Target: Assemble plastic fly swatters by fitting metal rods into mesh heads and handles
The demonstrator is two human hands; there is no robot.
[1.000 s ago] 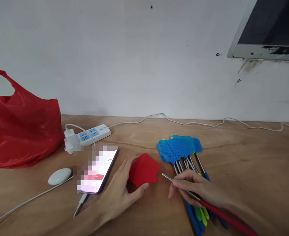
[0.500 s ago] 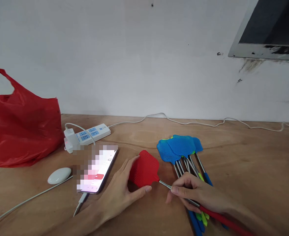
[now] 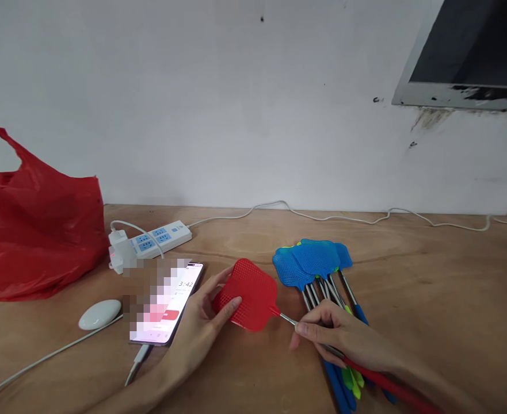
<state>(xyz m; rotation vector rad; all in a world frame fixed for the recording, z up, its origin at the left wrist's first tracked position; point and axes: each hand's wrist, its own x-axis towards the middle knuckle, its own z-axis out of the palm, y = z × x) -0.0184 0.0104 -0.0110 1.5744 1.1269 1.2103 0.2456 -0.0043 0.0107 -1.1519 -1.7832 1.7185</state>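
Observation:
A red fly swatter head (image 3: 250, 293) sits on a thin metal rod above the wooden table (image 3: 430, 287). My left hand (image 3: 201, 333) pinches the head at its left edge, thumb on top. The rod (image 3: 288, 319) is gripped between the fingers of my right hand (image 3: 343, 336); its red handle (image 3: 391, 388) runs off to the lower right. Under my right hand lies a bundle of fly swatters with blue heads (image 3: 309, 261), metal rods and blue and green handles.
A phone (image 3: 169, 307) on a cable lies left of my left hand, with a white oval device (image 3: 100, 313) beyond it. A white power strip (image 3: 153, 241) and a red plastic bag (image 3: 33, 224) are at the back left. A white cord (image 3: 343, 217) runs along the wall.
The metal rod has met the red head: one second ago its tip was apart from it, now it is joined. The head has tilted and my left thumb has shifted onto its face.

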